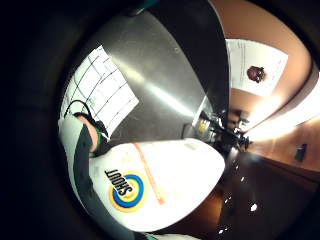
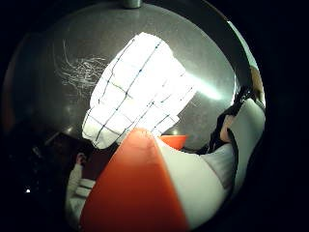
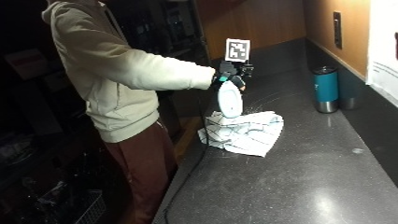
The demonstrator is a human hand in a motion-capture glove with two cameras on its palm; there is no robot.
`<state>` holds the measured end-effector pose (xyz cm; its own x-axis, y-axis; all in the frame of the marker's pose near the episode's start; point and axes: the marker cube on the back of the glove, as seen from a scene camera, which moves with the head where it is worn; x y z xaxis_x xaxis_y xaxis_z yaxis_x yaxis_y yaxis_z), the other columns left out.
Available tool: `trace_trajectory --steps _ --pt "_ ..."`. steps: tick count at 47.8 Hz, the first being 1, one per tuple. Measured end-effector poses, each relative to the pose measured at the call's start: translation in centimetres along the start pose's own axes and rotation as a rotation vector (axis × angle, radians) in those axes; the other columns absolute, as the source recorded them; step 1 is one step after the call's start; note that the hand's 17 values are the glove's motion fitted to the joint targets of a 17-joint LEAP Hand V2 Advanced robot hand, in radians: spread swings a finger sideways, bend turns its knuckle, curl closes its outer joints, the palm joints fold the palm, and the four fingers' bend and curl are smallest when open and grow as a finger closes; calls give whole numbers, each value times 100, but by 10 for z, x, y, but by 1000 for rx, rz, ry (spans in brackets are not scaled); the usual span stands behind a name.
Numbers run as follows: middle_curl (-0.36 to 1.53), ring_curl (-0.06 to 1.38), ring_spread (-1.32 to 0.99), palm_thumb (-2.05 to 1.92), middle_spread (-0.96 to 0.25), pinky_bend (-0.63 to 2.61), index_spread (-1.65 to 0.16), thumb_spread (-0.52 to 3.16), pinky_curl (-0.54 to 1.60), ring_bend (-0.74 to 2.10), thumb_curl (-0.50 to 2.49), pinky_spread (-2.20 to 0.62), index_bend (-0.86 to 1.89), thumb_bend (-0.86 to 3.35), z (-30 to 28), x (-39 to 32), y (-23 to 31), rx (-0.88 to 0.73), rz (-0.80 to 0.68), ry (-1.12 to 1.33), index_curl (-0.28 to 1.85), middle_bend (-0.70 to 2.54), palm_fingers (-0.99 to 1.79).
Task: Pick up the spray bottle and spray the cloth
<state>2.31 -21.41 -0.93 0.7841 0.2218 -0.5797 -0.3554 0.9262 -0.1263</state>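
— Dark speckled counter (image 3: 298,186) runs along a wood-panelled wall, right side of the outside view. What's on it?

— A white cloth (image 3: 244,131) with thin dark grid lines, crumpled near the counter's front edge, about the middle of the frame. Further back, toward the upper right, a teal tumbler (image 3: 326,89) stands upright by the wall, well apart from the cloth.

— And the spray bottle?

— The spray bottle (image 3: 229,99) is up off the counter, hanging upright just above the cloth's near-left corner. White body, and the thumb side palm view shows an orange part (image 2: 130,193) close to the palm, with the cloth spread on the counter beyond it. The little finger side palm view shows a round yellow and blue label reading "SHOUT" (image 1: 126,190).

— Who has it?

— A person in a pale hooded top, standing at the left, arm stretched out. The gloved right hand (image 3: 227,74) is wrapped round the bottle's top, fingers curled on it.

— The other hand?

— Can't see it.
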Motion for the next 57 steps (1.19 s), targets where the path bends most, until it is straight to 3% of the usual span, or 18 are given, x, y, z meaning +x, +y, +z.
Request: trace_trajectory --steps 4,12,23,33,39,44,48,52,57 --pt "51 46 -17 98 -10 29 -13 -2 37 61 72 -21 51 -3 16 30 3 16 -48 159 55 65 138" --pt "51 46 -17 98 -10 29 -13 -2 37 61 72 -21 51 -3 -13 50 17 139 -62 -39 54 65 138" --pt "51 46 -17 97 -10 29 -13 -2 37 61 72 -21 51 -3 -91 46 38 345 -188 -775 54 65 138" --pt "50 46 -17 97 -9 30 -13 -2 37 61 72 -20 51 -3 -116 17 27 533 -224 -1303 54 65 138" --pt "51 46 -16 98 -9 29 -13 -1 37 61 72 -20 51 -3 -135 -12 25 548 -321 -1670 54 65 138" --pt "51 46 -16 98 -9 29 -13 -1 37 61 73 -19 51 -3 -109 -40 -7 555 -284 -1646 54 65 138" --pt "51 46 -16 98 -9 30 -13 -1 37 62 73 -19 50 -3 -101 -59 -10 476 -374 -1731 54 64 138" --pt "51 46 -16 98 -8 30 -13 0 37 61 73 -19 51 -3 -98 -79 -47 575 -231 -1753 54 65 138" --pt "51 46 -16 98 -8 30 -13 0 37 61 73 -19 50 -3 -79 -109 -49 453 -334 -1719 54 65 138"
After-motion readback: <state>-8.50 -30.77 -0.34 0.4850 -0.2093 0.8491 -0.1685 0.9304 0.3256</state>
